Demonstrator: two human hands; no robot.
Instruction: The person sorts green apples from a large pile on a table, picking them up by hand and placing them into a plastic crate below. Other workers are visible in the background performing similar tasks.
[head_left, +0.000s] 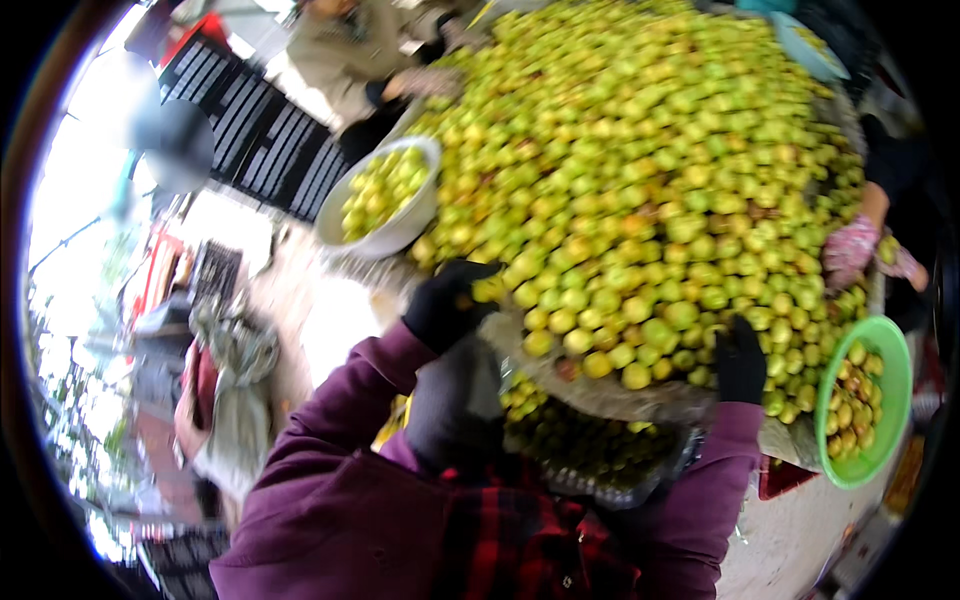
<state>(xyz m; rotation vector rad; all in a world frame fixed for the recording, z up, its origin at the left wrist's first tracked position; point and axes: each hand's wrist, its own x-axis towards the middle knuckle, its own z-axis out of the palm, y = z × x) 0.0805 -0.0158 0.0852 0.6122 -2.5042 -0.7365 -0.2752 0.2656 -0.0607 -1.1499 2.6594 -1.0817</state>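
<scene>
A large heap of round yellow-green fruits (637, 187) covers the work surface in front of me. My left hand (450, 306), in a black glove, is at the heap's near left edge. Its fingers and thumb are around a yellow-green fruit (489, 289). At the near right part of the heap, my right hand (741, 366), also black-gloved, reaches in among the fruits. Its fingertips touch the heap, but blur hides whether a fruit is in them. Below the near rim (600, 394), a plastic crate (615, 487) contains more fruits, mostly in shadow.
A white basin (405, 225) of fruits sits at the left, a green basin (862, 465) of fruits at the right. Gloved co-worker hands are at the upper left (427, 81) and right (851, 251). Black crates (255, 127) and sacks (240, 420) stand on the left.
</scene>
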